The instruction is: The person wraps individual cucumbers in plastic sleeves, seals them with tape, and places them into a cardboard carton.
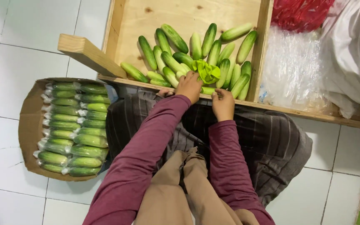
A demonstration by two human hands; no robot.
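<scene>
Several loose green cucumbers (176,46) lie in a shallow wooden tray (130,25) in front of me. A crumpled bright green piece of plastic or cloth (207,71) sits among them near the tray's front edge. My left hand (188,86) rests at that front edge, its fingers touching the cucumbers just left of the green piece. Just to the right, my right hand (223,103) lies on the front rim, fingers curled over the edge next to a cucumber. Whether either hand grips anything is hidden by the fingers.
A cardboard box (28,125) on the white tiled floor at my left holds several plastic-wrapped cucumbers (73,129) in rows. Clear plastic bags (290,71), a red bag (298,12) and a white sack (355,54) lie right of the tray. A wooden bar (90,55) juts from the tray's corner.
</scene>
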